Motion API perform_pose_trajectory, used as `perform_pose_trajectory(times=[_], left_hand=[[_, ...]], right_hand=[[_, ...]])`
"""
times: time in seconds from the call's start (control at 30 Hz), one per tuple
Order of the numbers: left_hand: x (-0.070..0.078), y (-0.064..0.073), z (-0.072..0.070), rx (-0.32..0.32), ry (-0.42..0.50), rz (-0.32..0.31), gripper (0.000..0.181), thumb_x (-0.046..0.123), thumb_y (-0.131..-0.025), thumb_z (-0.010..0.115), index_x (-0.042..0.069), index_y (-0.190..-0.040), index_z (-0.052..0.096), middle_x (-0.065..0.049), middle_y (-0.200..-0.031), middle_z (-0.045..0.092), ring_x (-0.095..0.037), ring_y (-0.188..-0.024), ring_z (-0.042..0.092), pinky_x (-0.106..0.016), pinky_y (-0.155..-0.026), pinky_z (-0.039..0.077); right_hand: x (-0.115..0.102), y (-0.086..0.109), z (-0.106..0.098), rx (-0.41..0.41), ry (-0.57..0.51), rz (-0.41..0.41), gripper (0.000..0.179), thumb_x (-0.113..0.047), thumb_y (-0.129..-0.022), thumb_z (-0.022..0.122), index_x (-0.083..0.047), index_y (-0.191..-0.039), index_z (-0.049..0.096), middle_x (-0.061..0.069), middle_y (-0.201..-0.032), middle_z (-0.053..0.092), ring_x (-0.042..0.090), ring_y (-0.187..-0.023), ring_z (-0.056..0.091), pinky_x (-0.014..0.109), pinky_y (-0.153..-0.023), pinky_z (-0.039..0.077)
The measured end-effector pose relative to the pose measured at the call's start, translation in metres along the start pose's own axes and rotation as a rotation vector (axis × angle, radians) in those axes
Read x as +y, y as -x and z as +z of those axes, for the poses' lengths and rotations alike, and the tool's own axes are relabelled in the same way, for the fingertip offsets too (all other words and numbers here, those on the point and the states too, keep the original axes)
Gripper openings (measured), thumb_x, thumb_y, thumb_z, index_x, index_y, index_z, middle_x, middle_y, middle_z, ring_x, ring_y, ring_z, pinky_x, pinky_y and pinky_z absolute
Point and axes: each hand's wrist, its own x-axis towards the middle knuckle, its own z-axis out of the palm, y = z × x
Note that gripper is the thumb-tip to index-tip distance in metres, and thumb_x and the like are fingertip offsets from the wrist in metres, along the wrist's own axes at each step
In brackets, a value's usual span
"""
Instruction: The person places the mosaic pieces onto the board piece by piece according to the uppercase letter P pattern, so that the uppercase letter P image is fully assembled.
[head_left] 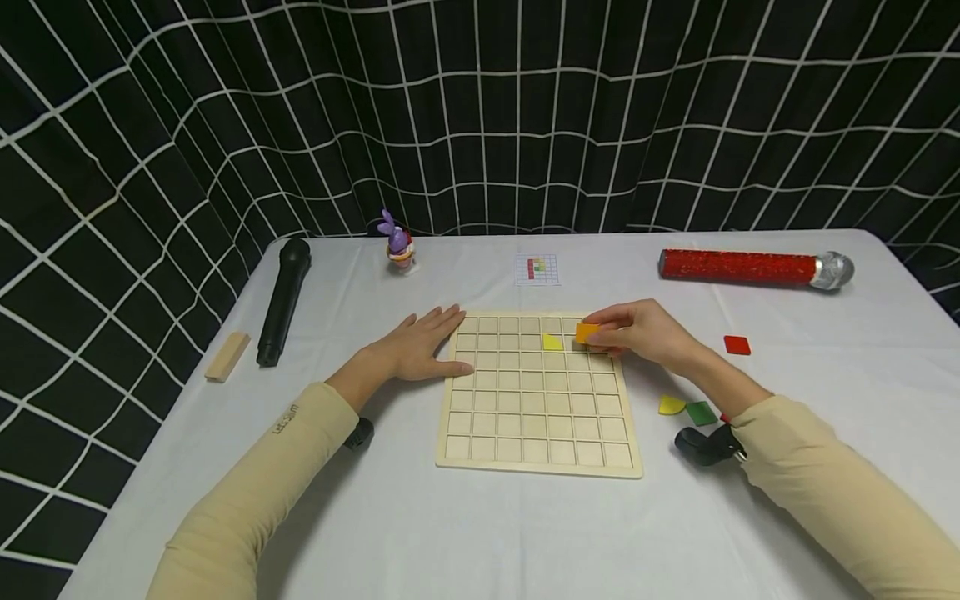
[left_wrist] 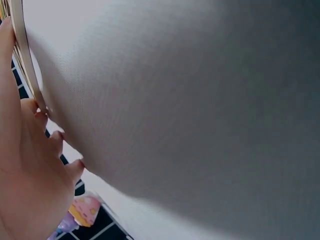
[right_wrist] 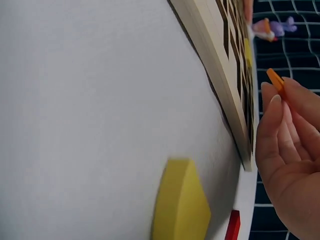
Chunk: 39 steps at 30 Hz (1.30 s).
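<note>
You are pinching a little orange piece [head_left: 587,332] with your right hand [head_left: 642,333]; its thumb and fingers [right_wrist: 268,125] are clamping on it. The piece is showing a bright, plain orange face with straight sides, and in the right wrist view it is looking thin and flat, like a cracker. You are holding it over the far right part of the pale wooden board [head_left: 536,469], just right of a yellow piece [head_left: 552,342]. That one is lying in a square and showing one curvy side. Thin lines are making rows of little squares all over the board. Your left hand [head_left: 420,350] is resting at the board's left edge, with its fingers lying apart and the thumb reaching onto the wood. On the white counter [head_left: 480,533], near your right wrist, another yellow piece [head_left: 671,405] is lying beside a dark green piece [head_left: 702,413]. A flat red piece [head_left: 737,345] is sitting farther off.
</note>
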Motion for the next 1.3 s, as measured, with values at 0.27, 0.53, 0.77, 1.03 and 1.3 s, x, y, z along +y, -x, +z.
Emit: perform_pose_trajectory(times=[0.27, 0.53, 0.77, 1.03, 1.3], left_hand=[[-0.001, 0.000, 0.001, -0.004, 0.011, -0.006, 0.095, 0.070, -0.087, 0.044, 0.015, -0.155, 0.005, 0.000, -0.159, 0.001, -0.022, -0.144, 0.002, -0.048, -0.114, 0.002], [-0.001, 0.002, 0.000, -0.018, 0.038, -0.018, 0.095, 0.068, -0.088, 0.046, 0.015, -0.155, 0.005, -0.001, -0.159, 0.000, -0.022, -0.144, 0.000, -0.047, -0.114, 0.001], [-0.001, 0.001, -0.001, -0.019, 0.052, -0.024, 0.095, 0.069, -0.087, 0.046, 0.016, -0.155, 0.004, 0.000, -0.159, 0.000, -0.021, -0.144, -0.001, -0.047, -0.114, -0.001], [0.001, 0.000, -0.003, -0.024, 0.058, -0.020, 0.096, 0.069, -0.087, 0.047, 0.016, -0.155, 0.005, 0.000, -0.159, -0.002, -0.022, -0.144, -0.002, -0.047, -0.113, -0.001], [0.000, 0.000, -0.002, -0.022, 0.063, -0.018, 0.095, 0.068, -0.087, 0.047, 0.017, -0.155, 0.004, 0.000, -0.159, -0.002, -0.022, -0.144, -0.002, -0.047, -0.113, -0.002]], right_hand=[[-0.008, -0.008, 0.013, -0.029, -0.098, 0.025, 0.041, -0.014, -0.087, 0.071, 0.004, -0.123, 0.061, 0.013, -0.101, 0.068, 0.016, -0.079, 0.064, 0.025, -0.069, 0.053], [-0.017, -0.014, 0.022, -0.063, -0.151, 0.047, 0.043, -0.015, -0.087, 0.072, 0.006, -0.122, 0.060, 0.015, -0.104, 0.068, 0.014, -0.078, 0.065, 0.024, -0.068, 0.054], [-0.022, -0.020, 0.027, -0.098, -0.251, 0.106, 0.038, -0.007, -0.088, 0.068, 0.009, -0.121, 0.059, 0.016, -0.102, 0.067, 0.015, -0.081, 0.068, 0.026, -0.070, 0.055], [-0.031, -0.024, 0.031, -0.105, -0.252, 0.146, 0.037, -0.005, -0.089, 0.068, 0.011, -0.121, 0.058, 0.021, -0.109, 0.063, 0.013, -0.076, 0.067, 0.025, -0.071, 0.055], [-0.038, -0.029, 0.036, -0.113, -0.226, 0.160, 0.034, -0.003, -0.089, 0.067, 0.011, -0.119, 0.059, 0.024, -0.109, 0.062, 0.013, -0.075, 0.067, 0.025, -0.071, 0.055]])
